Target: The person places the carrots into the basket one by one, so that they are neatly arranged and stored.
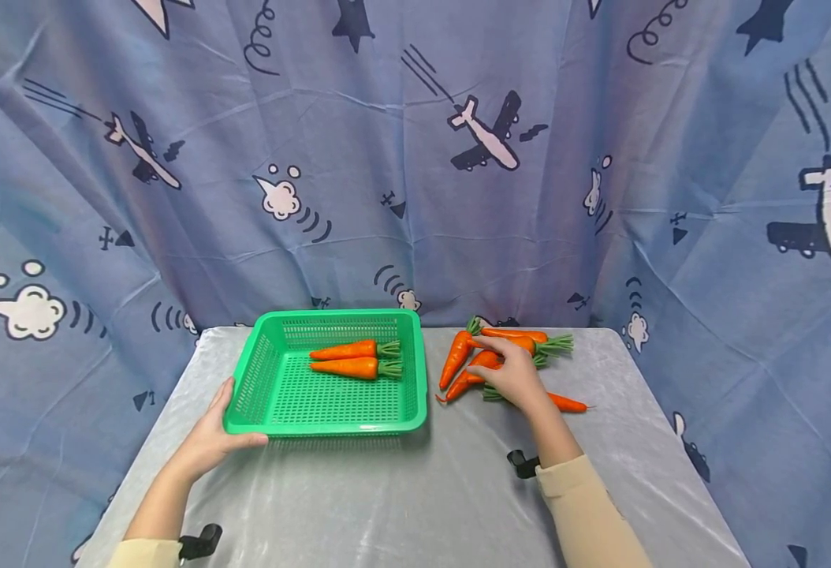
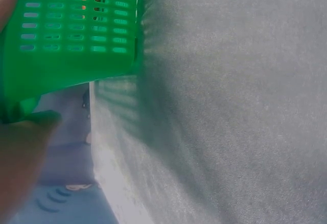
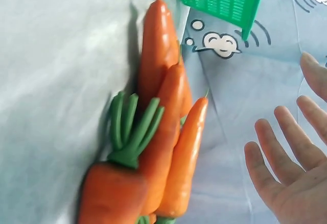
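Orange, tapering and topped with green stalks, the slanting carrot [image 1: 460,386] nearest your right hand [image 1: 518,375] lies just right of the green perforated plastic basket [image 1: 344,430]. Its long axis runs obliquely: the thin tip points at the basket's near right corner, the stalk end away from it. From your right grip it lies below and toward the basket; that hand is much the nearer. The grip is spread wide, fingers apart, with nothing in it. Beside that carrot, on its basket side, a second orange carrot [image 1: 456,359] points its stalks past the basket's far edge; a third [image 1: 567,402], farther right of the basket, points its tip away from it. Inside the basket two orange carrots [image 1: 348,368] lie side by side. Your left hand [image 1: 206,438] holds the basket's near left corner on the grey cloth-covered bench [image 1: 458,505].
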